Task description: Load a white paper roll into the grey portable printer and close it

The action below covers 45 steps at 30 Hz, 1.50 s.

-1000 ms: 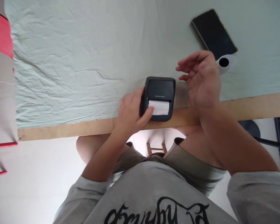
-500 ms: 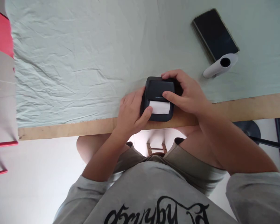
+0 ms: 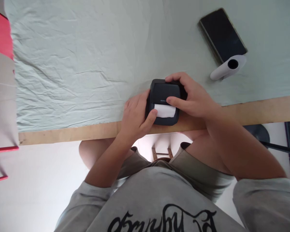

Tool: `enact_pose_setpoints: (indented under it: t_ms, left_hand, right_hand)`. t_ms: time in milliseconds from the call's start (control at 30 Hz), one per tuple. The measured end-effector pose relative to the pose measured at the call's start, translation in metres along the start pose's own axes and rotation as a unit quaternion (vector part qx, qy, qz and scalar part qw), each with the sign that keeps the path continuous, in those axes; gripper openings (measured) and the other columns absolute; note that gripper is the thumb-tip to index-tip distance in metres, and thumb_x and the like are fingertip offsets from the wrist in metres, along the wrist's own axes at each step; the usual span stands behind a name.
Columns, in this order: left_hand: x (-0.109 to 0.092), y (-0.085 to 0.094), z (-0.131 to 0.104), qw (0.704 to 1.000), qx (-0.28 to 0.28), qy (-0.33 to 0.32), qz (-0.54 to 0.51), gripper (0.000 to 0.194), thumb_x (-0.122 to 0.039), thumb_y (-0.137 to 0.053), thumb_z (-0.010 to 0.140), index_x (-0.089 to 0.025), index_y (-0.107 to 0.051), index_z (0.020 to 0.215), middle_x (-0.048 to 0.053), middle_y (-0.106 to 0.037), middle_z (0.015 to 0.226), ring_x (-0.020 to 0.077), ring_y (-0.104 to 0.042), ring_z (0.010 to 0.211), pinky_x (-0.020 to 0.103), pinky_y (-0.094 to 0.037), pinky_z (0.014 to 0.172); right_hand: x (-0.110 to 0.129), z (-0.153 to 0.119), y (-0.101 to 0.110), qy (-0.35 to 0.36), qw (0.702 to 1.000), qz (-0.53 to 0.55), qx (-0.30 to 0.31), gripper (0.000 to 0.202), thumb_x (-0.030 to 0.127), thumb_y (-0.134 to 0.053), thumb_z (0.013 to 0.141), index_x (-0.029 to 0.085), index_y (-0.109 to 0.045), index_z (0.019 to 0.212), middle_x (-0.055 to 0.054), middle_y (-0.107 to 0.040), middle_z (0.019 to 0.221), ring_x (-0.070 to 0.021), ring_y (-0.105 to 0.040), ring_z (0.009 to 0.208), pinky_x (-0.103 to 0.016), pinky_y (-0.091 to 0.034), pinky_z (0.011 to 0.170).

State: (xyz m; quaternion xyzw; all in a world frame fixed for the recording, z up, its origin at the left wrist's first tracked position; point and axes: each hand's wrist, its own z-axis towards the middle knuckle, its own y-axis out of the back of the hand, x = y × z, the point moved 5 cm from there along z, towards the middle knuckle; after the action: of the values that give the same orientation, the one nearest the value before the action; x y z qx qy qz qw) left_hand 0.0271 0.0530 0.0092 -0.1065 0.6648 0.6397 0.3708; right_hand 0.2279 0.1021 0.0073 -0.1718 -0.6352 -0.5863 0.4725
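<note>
Between the left hand (image 3: 135,114) and the right hand (image 3: 194,96), both grasping it, lies the black printer (image 3: 163,91), long axis running forward, paper (image 3: 166,111) at the left thumb (image 3: 150,118).

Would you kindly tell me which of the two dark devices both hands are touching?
The printer, the one with white paper: the left hand and right hand both touch it. The phone lies farther off, untouched, beside the white device.
</note>
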Motion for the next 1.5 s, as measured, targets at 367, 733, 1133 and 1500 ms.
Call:
enact_pose_setpoints:
  t_ms: [367,733,1133,1500]
  left_hand:
    - [0.003,-0.003,0.002,1.000,-0.009,-0.006,0.008,0.087,-0.073,-0.012,0.108,-0.009,-0.047,0.154,0.024,-0.064,0.146,0.0357,-0.060,0.135,0.051,-0.041,0.114]
    - [0.000,0.000,-0.004,0.996,0.090,-0.015,0.013,0.095,-0.075,-0.049,0.099,-0.014,-0.028,0.169,0.021,-0.047,0.167,0.0393,-0.047,0.152,0.054,-0.037,0.125]
    - [0.017,-0.005,-0.015,0.992,0.042,-0.038,0.110,0.105,-0.085,-0.056,0.092,-0.014,-0.036,0.167,0.023,-0.051,0.164,0.0395,-0.054,0.148,0.047,-0.042,0.120]
    - [0.015,-0.007,-0.014,0.990,0.057,-0.027,0.130,0.119,-0.089,-0.062,0.084,-0.012,-0.032,0.168,0.024,-0.047,0.166,0.0404,-0.053,0.149,0.047,-0.041,0.120]
  right_hand:
    - [0.005,0.002,-0.007,0.009,1.000,0.016,-0.003,0.043,0.026,-0.067,0.088,0.034,-0.061,0.130,-0.003,-0.070,0.133,-0.0246,-0.068,0.114,-0.046,-0.060,0.100]
    - [0.000,-0.012,0.000,-0.033,0.998,0.010,-0.060,0.034,0.042,-0.043,0.104,0.032,-0.057,0.133,-0.006,-0.071,0.137,-0.0281,-0.067,0.129,-0.053,-0.054,0.113]
    - [0.003,-0.027,-0.004,-0.063,0.985,-0.138,-0.082,0.051,0.050,-0.035,0.106,0.023,-0.052,0.145,-0.015,-0.069,0.137,-0.0376,-0.064,0.128,-0.063,-0.047,0.112]
    - [0.004,-0.032,0.006,0.016,0.992,-0.121,0.024,0.088,0.076,-0.056,0.091,0.028,-0.030,0.161,-0.017,-0.055,0.156,-0.0448,-0.058,0.140,-0.067,-0.046,0.114]
